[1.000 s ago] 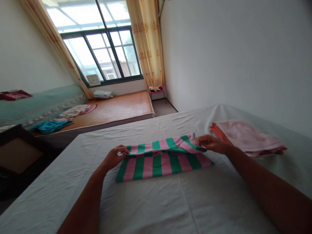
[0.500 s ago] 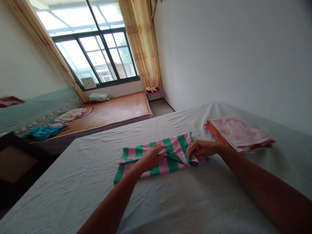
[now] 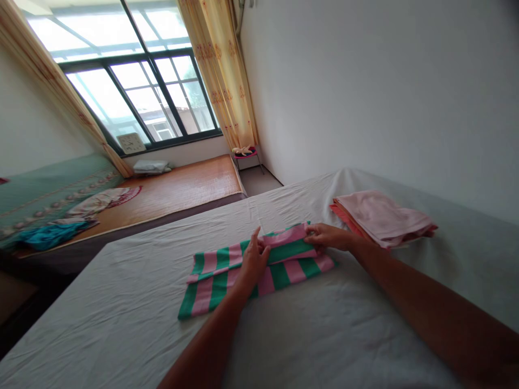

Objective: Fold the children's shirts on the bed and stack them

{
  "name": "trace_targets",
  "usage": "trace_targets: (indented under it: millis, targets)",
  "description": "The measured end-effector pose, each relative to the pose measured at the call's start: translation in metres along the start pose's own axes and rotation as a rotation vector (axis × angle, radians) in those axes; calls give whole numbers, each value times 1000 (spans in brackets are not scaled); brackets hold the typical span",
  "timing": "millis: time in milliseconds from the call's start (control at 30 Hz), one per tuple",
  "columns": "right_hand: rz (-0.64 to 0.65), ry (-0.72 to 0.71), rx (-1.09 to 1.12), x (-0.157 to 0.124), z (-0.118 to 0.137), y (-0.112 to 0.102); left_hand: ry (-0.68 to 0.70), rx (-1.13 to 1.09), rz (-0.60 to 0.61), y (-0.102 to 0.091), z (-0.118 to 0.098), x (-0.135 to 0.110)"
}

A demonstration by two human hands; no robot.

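Observation:
A pink-and-green striped garment (image 3: 211, 275) lies folded on the white bed sheet (image 3: 121, 324). My left hand (image 3: 253, 258) presses flat on its middle, fingers stretched out. My right hand (image 3: 324, 236) pinches the garment's right end, which is folded over toward the left hand. Both forearms reach in from the bottom of the view.
A folded stack of pink and orange cloth (image 3: 381, 217) lies on the bed to the right, near the white wall. Beyond the bed are a wooden platform (image 3: 178, 186) with clothes, a small pink stool (image 3: 245, 154), a window and yellow curtains.
My left hand left the garment's left edge and moved onto its middle. My right hand has drawn the right end over toward the left. The view has shifted slightly right.

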State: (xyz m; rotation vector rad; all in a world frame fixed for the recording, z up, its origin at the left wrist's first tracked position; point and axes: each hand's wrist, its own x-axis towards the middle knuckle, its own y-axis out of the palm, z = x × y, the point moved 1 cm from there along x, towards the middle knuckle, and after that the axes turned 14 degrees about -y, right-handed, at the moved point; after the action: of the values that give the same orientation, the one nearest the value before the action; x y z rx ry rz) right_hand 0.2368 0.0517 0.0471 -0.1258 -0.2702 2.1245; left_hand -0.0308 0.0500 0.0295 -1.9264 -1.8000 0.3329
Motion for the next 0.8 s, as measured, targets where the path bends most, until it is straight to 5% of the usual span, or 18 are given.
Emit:
trace_targets:
  millis: [100, 233, 367, 500, 800]
  targets:
    - [-145, 79, -258, 2, 0, -1, 61, 117, -78, 0, 3, 0]
    - [-433, -234, -821, 6, 19, 10, 276, 408, -142, -2, -10, -14]
    - [-212, -542, -990, 13, 18, 50, 370, 654, 54, 7, -15, -27]
    - [-44, -453, -1068, 18, -6, 78, 285, 751, 161, 16, -6, -28]
    - [-43, -393, -1092, 25, -23, 64, 136, 718, 174, 11, 0, -18]
